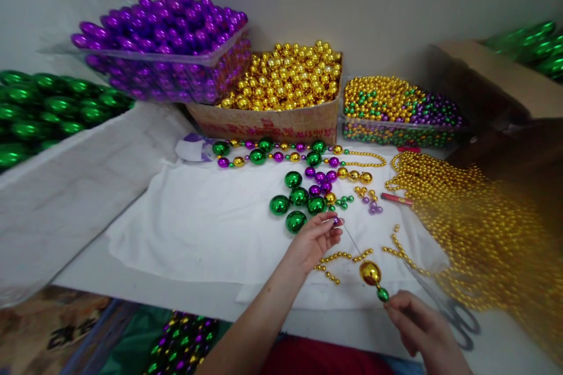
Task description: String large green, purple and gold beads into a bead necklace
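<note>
Nearest, the right hand [420, 328] pinches the thread [352, 238] just below a small green bead [383, 294] and a gold bead [370, 273] — probably so they cannot slide off. Further out, the left hand [314, 240] closes thumb and fingertip on a purple bead [336, 221] at the thread's other end, which pulls it taut — loose green balls [299, 202] lie just beyond.
</note>
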`<state>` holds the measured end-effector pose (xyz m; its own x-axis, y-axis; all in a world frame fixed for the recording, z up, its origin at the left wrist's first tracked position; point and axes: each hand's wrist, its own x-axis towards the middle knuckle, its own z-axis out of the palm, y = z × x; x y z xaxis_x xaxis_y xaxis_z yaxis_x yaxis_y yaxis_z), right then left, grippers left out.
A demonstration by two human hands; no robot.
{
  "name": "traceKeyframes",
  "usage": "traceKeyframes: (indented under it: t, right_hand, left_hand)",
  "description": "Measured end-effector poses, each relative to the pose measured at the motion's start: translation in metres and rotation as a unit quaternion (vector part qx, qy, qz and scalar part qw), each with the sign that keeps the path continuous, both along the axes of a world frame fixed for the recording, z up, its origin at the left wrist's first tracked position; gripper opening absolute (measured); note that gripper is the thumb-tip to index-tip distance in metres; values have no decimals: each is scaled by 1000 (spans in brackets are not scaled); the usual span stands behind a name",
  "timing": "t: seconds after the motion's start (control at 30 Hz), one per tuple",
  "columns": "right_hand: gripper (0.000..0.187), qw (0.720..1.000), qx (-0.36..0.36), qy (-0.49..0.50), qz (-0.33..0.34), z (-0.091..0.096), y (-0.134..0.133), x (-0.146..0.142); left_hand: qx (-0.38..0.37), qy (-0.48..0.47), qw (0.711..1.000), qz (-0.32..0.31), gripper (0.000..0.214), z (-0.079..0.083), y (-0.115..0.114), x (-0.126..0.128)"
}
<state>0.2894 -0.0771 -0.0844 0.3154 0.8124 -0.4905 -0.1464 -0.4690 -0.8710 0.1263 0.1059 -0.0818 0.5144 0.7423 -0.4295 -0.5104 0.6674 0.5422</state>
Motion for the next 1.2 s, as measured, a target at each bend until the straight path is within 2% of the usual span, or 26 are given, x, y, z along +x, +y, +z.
traceKeyframes:
  t: [0.4,0.8,0.97,1.2]
  right_hand:
    - [41,1000,0,-4,18,-3,-8,-2]
    - [40,1000,-1,1,31,-8,-6,-5]
    - [38,999,33,13,15,-17,8,-14]
    - [43,998,53,22,-25,-38,19,-17]
  left_hand:
    - [-19,0,1000,16,20,0,-8,-2]
    - [6,-1,1000,11,31,2,-17,-4]
    - [68,60,995,-51,29,1,-33,2]
    - [190,166,964,-78,23,8,-43,5]
